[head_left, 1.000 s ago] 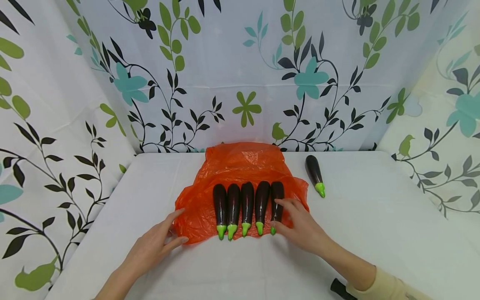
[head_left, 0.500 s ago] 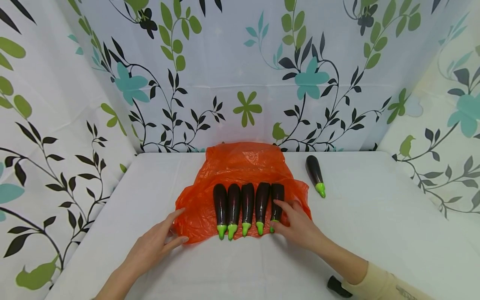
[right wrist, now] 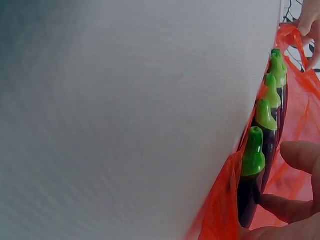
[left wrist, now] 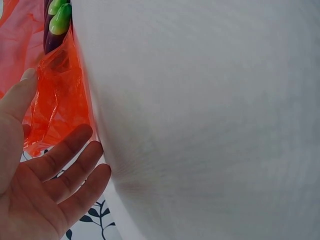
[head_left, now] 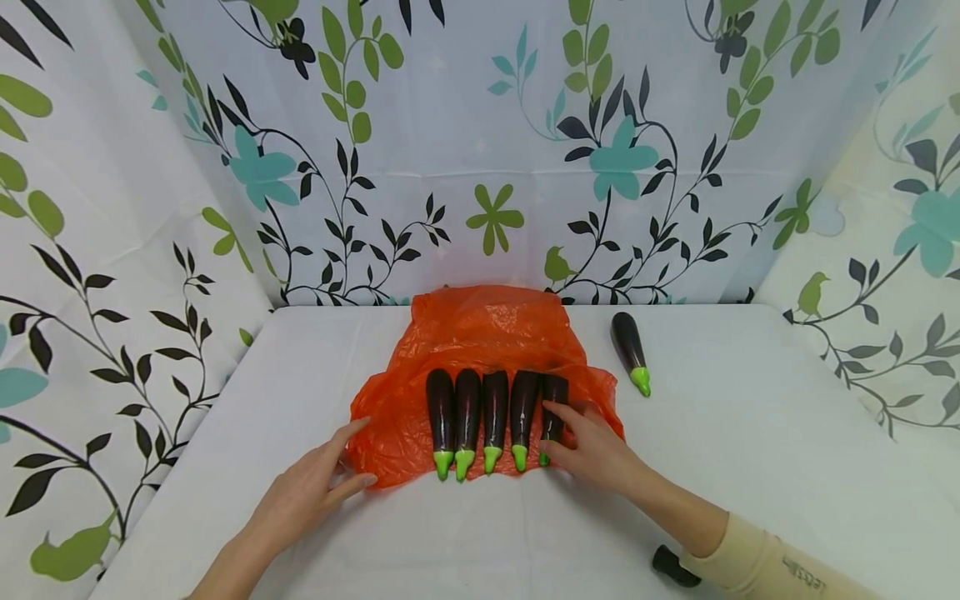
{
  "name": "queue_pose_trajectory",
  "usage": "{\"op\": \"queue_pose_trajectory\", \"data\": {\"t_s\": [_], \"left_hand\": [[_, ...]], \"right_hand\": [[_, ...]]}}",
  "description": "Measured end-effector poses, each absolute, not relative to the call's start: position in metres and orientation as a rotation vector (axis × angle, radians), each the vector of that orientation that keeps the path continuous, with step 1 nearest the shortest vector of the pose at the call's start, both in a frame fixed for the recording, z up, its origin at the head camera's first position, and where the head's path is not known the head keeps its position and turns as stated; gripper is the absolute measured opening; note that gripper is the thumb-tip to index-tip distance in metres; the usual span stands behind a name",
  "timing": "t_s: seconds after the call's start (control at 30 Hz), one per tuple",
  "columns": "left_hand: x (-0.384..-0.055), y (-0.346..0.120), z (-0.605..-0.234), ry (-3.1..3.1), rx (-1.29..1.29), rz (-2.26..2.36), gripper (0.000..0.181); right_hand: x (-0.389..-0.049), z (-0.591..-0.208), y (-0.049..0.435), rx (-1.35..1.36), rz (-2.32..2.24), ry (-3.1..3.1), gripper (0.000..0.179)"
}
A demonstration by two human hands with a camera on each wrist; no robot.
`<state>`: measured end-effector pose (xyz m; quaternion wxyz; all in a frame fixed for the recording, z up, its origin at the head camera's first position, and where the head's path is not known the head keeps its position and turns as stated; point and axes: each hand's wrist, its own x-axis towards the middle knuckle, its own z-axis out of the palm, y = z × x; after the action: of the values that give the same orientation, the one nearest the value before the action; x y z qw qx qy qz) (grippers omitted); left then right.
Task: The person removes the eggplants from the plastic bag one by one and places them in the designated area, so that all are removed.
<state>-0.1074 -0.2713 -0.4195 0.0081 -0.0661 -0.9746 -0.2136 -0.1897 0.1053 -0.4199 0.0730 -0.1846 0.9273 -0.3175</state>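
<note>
Several dark purple eggplants (head_left: 468,408) with green stalk ends lie side by side on a crumpled orange-red plastic bag (head_left: 487,321), stalks toward me. Bag film overlaps the far ends of some. My right hand (head_left: 596,450) is at the rightmost eggplant (head_left: 554,421), fingertips touching its side. In the right wrist view, one fingertip meets the near eggplant (right wrist: 248,195) just below its stalk. My left hand (head_left: 303,487) lies at the bag's left edge with fingers extended. The left wrist view shows its fingers (left wrist: 75,170) spread beside the film.
One more eggplant (head_left: 631,352) lies apart on the white table (head_left: 720,400), right of the bag. A small black object (head_left: 675,567) is near my right sleeve (head_left: 772,562). Leaf-patterned curtains (head_left: 495,125) surround the table's back and sides.
My right hand and forearm have shifted slightly left. The rightmost eggplant has moved a little away from me, and bag film covers more of some far ends. The left hand has stayed put.
</note>
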Motion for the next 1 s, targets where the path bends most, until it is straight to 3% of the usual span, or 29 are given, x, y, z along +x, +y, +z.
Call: {"op": "queue_pose_trajectory", "data": {"t_s": [1.0], "left_hand": [[-0.1083,-0.2707,-0.4185,-3.058,-0.192,-0.673,0.076]], "right_hand": [[-0.1897,-0.4199,0.1127,-0.587,-1.077,2.771,0.033]]}}
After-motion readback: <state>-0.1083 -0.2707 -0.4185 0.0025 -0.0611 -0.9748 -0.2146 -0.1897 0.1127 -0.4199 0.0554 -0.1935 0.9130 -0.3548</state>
